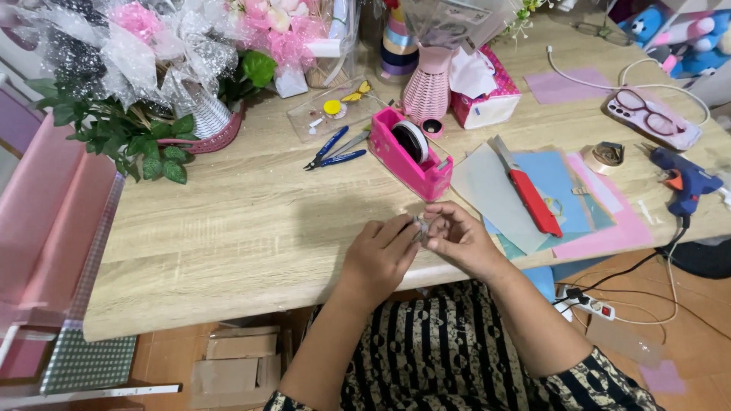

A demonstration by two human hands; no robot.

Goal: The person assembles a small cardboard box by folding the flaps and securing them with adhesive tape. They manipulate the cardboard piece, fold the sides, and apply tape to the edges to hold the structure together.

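My left hand (378, 255) and my right hand (459, 238) meet at the front edge of a light wooden table (228, 221). Together their fingertips pinch a small clear piece (419, 224), probably tape; its exact kind is too small to tell. Just beyond the hands stands a pink tape dispenser (415, 156) with a dark roll in it. To its right lies a red utility knife (528, 190) on sheets of blue, grey and pink paper (567, 202).
Blue-handled pliers (333, 151) lie left of the dispenser. A basket with leaves and wrapped flowers (152, 91) fills the back left. A pink vase (428, 87), tissue box (487, 99), phone with glasses (655, 118), tape roll (601, 157) and blue glue gun (681, 179) sit to the right.
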